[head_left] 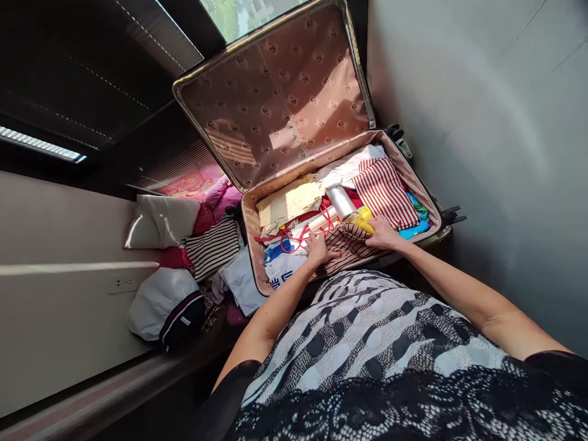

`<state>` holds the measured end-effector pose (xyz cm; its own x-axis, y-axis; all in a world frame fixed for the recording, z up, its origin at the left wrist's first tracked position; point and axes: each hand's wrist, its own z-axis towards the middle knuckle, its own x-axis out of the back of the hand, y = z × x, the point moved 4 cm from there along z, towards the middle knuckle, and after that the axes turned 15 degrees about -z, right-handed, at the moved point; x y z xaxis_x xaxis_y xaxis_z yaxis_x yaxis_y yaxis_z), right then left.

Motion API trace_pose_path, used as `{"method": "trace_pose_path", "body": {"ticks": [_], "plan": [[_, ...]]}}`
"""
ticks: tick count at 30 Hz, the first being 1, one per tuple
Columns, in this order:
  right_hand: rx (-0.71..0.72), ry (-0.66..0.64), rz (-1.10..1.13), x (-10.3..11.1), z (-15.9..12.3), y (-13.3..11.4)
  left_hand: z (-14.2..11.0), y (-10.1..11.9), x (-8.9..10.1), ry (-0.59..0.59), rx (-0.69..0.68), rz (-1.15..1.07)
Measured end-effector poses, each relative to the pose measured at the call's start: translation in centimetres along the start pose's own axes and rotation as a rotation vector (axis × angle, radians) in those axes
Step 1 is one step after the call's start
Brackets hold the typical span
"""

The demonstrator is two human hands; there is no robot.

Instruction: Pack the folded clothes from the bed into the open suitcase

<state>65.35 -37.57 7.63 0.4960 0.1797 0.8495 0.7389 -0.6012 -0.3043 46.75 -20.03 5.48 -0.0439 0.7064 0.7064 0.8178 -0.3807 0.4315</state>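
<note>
step: likely tucking brown cloth (345, 244) into case (250, 223), 6 o'clock | left hand (316, 248): spread wide on cloth's 9 o'clock end | right hand (383, 233): gripping 3 o'clock edge, beside yellow item (361, 218) | next: probably calls for smoothing flat

Home, likely: piled clothes (212, 248), open suitcase (316, 92), wall socket (123, 283).
</note>
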Motion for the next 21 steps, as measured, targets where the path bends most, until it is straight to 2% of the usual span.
{"method": "trace_pose_path", "body": {"ticks": [2,5,8,10,12,15,17,19,21], "plan": [[0.223,0.053,-0.061,-0.4,-1.4,-2.9,-0.4,-0.4,-0.1,0.013,-0.040,-0.015],[0.513,0.043,-0.158,-1.3,-3.2,-7.2,-0.6,-1.3,0.1,0.015,-0.062,-0.053],[0.618,0.053,-0.188,-1.6,-4.0,-9.1,0.1,-2.0,0.5,-0.031,-0.068,-0.100],[0.567,0.048,-0.146,-1.6,-3.9,-8.5,0.5,-1.9,0.6,-0.081,-0.102,-0.161],[0.412,0.051,-0.082,-1.4,-3.3,-6.3,0.7,-1.7,0.6,-0.076,-0.092,-0.185],[0.063,0.066,-0.055,-0.5,-1.5,-1.4,-0.2,-1.3,0.7,0.060,-0.086,-0.109],[-0.125,0.012,-0.070,0.2,-0.2,1.6,-1.6,-1.5,0.6,0.146,-0.089,-0.105],[-0.179,-0.085,-0.031,0.6,0.9,3.4,-3.3,-2.9,0.6,0.211,0.019,-0.212],[-0.144,-0.146,0.044,0.8,1.4,3.9,-4.9,-5.0,0.8,0.251,0.169,-0.372]]}}
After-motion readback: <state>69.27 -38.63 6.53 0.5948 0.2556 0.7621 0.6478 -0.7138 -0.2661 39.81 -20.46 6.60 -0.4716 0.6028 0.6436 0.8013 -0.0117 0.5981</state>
